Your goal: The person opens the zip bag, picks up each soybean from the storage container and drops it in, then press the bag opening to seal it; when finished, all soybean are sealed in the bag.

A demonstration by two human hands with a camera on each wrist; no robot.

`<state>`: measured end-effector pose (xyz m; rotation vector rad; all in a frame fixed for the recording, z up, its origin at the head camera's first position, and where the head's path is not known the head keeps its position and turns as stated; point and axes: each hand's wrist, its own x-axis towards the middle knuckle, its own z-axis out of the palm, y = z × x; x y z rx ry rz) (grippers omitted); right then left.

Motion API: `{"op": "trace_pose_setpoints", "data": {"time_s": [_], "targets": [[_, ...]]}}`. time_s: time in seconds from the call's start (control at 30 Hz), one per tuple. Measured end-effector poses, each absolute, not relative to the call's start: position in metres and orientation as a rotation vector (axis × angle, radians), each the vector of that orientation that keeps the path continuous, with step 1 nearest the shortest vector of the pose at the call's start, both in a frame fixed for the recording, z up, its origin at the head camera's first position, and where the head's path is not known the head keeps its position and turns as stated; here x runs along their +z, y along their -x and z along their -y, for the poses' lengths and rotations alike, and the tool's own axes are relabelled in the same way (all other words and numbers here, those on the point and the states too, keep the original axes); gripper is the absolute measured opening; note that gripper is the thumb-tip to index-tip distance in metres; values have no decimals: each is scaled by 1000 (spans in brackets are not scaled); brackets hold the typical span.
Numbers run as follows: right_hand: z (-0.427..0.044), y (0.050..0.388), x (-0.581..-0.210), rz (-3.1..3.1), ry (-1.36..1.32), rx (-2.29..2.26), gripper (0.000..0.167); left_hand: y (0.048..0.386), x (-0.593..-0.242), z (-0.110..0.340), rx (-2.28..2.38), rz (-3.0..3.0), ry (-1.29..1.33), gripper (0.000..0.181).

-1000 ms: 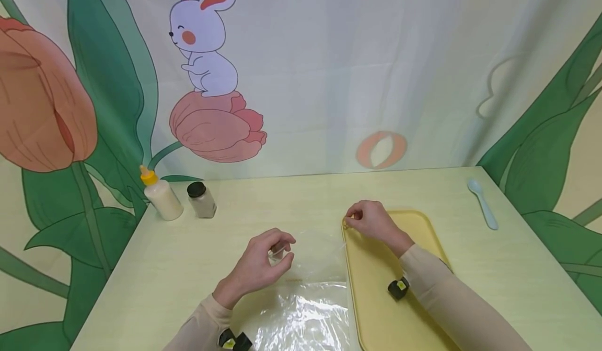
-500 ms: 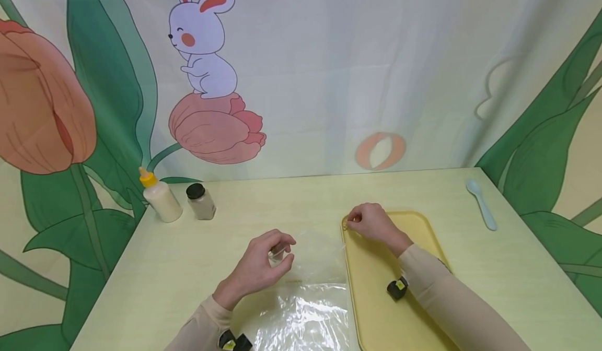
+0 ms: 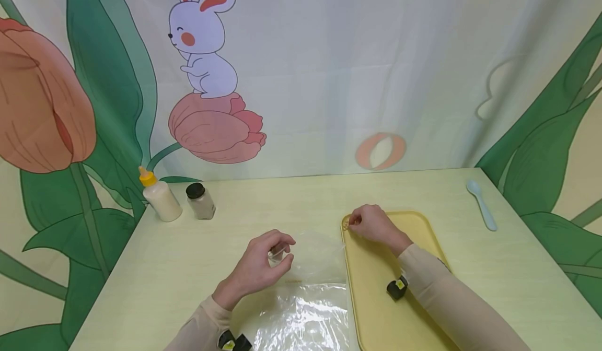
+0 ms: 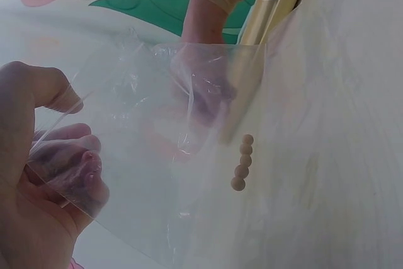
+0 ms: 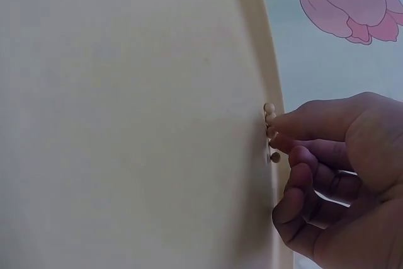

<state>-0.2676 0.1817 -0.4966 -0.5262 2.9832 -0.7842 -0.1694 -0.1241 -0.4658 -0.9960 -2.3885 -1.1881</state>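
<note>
My left hand [image 3: 258,265] holds the upper left part of a clear plastic bag [image 3: 315,309], its film running between thumb and curled fingers in the left wrist view. Several small round tan beads [image 4: 242,162] form a short row, seen through the film. My right hand [image 3: 373,223] is at the far left corner of a yellow tray [image 3: 381,288]. Its thumb and index finger pinch at a small cluster of tan beads [image 5: 270,113] along the tray's inner edge; one bead [image 5: 276,157] lies just apart from the cluster. The right fingers partly hide the beads.
A white bottle [image 3: 162,199] with a yellow nozzle and a black-capped jar [image 3: 201,202] stand at the back left. A pale blue spoon [image 3: 482,205] lies at the far right. A printed curtain [image 3: 305,79] hangs behind the table.
The right hand has shifted slightly right and toward me at the tray corner, so more of the beads show. The left hand and bag have barely moved.
</note>
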Motion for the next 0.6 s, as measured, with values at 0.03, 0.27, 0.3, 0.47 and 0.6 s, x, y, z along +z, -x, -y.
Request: {"op": "trace_pose_setpoints", "data": {"time_s": [0.03,0.27,0.3,0.47,0.6], "targets": [[-182,268,-497,-2983,525,-778,4,169,-466,124,-1189,2389,995,18],[-182,268,-499,-2986,526,-768,3,169,-466,124,-1188,2391,990,18],[-182,268,-499,-2987,527,-767,3,169,-466,124,-1185,2391,990,18],[-182,267,-499,-2988,539,-764,3,169,-467,125,-1177,2385,990,19],[-182,267,-499,-2992,544,-760,3,169,-467,126,-1182,2378,999,20]]}}
